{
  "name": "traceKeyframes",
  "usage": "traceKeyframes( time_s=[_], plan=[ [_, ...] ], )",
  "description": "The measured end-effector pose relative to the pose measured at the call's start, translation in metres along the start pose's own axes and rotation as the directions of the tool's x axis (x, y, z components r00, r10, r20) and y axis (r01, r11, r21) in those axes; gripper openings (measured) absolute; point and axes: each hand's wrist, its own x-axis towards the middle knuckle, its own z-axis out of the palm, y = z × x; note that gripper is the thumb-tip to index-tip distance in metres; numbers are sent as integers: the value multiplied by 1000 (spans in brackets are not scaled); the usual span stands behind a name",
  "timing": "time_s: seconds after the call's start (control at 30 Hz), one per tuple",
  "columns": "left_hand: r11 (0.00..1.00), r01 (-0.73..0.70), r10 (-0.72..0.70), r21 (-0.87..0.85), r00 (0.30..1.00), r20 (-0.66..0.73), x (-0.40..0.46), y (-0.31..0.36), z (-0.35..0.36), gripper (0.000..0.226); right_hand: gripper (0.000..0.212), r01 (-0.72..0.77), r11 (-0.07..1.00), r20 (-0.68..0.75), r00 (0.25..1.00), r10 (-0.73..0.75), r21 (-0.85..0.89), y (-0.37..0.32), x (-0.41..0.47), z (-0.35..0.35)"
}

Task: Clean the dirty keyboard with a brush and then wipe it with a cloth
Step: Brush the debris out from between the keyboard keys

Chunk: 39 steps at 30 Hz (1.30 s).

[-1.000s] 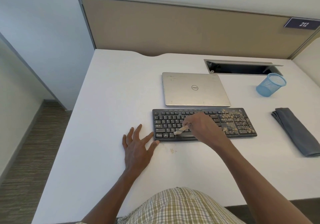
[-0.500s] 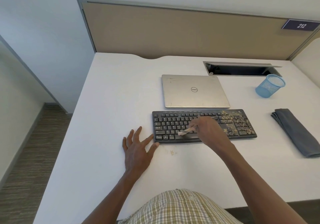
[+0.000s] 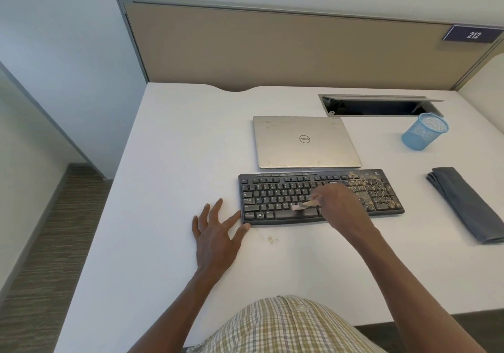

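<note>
— Where is the keyboard, and how does it look?

— The black plastic keyboard point(image 3: 313, 197) lies flat near the middle of the white desk point(image 3: 163, 162), its long side running along the near edge. Its right end, around the number pad, is covered in tan crumbs; the left half looks mostly bare of them. A little heap of the same tan crumbs point(image 3: 270, 239) sits on the desk just in front of the keyboard's near edge.

— And the hands?

— The right hand point(image 3: 338, 205) hovers over the middle of the keyboard, fingers curled around a small brush with a pale wooden handle point(image 3: 304, 205). Its light bristle tip touches the keys just above the space bar. The left hand point(image 3: 215, 232) lies flat on the desk, fingers spread and straight, with the forefinger and thumb tips against the keyboard's left near corner.

— The cloth?

— A folded dark grey cloth point(image 3: 469, 202) lies toward the right edge of the desk, well apart from the keyboard, nobody touching it.

— Anything else there?

— A closed silver laptop point(image 3: 304, 141) sits just behind the keyboard. A blue mesh cup point(image 3: 424, 132) stands toward the far right corner, in front of an open cable hatch point(image 3: 376, 106) in the desk. A beige partition panel point(image 3: 272, 47) rises along the far edge, carrying a dark sign reading 212 point(image 3: 473, 34).
</note>
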Motion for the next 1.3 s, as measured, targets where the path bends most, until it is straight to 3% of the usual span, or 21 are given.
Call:
traceKeyframes(
  time_s=[0.1,0.2,0.33,0.63,0.8,0.9,1.1,1.2,1.3],
  plan=[
    [1000,-5,5,-3,1000,1,0,0,0,59,25,-44,997,-3,999,44,-70,4,-1,-6],
    [1000,-1,1,5,1000,7,0,0,1,60,26,64,998,-43,997,-64,4,-12,1,-1],
    [1000,-4,4,6,1000,3,0,0,0,59,31,140,990,21,990,-140,17,-24,3,14],
    [1000,-7,7,5,1000,2,0,-2,2,55,30,-76,994,-96,993,68,-79,12,-6,-2],
    [1000,-8,8,-1,1000,-7,0,0,1,55,34,22,1000,-56,998,-22,-1,-15,-4,3],
    [1000,-7,7,3,1000,5,0,0,0,55,28,32,999,-10,999,-32,-41,-15,-4,6],
    [1000,-14,14,-2,1000,-2,0,0,0,54,30,-142,984,-175,977,122,-104,11,-7,-3],
    [1000,-18,18,5,1000,-8,0,-1,1,53,28,-77,995,-188,980,64,-61,-2,-10,-3],
    [1000,-18,18,8,1000,-5,0,-1,1,53,28,47,997,-63,997,-43,59,-29,-12,-1]
  ],
)
